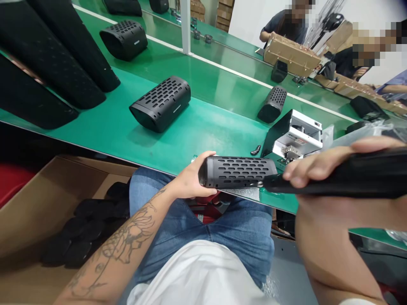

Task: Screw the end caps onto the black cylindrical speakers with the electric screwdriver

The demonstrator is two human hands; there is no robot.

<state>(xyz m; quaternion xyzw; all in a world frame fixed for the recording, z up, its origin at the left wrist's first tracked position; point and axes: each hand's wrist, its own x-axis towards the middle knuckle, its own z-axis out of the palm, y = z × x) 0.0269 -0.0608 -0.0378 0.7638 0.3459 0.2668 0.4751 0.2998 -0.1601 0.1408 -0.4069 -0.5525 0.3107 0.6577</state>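
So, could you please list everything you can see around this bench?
Green workbench: one, green, across the view.
Perforated cylindrical speakers: at least three, black, on the workbench.
Long black cylinders: three, black, far left.
Boxy bench machine: one, white and black, on the workbench.
Brown cardboard box: one, brown, below the workbench, left.
Held perforated speaker: one, black, mid-air.
Slim handheld tool: one, black, against it.
Left hand: one, gripping the speaker.
Right hand: one, gripping the tool.

open green bench [203, 131] lay beyond the grip, ahead of the left hand [190, 178], as far as a black speaker [160, 103]. a small machine [294, 135] stood just beyond the right hand [330, 169] and its black tool [349, 178], blocking that side, while the held speaker [237, 172] filled the space between the hands.
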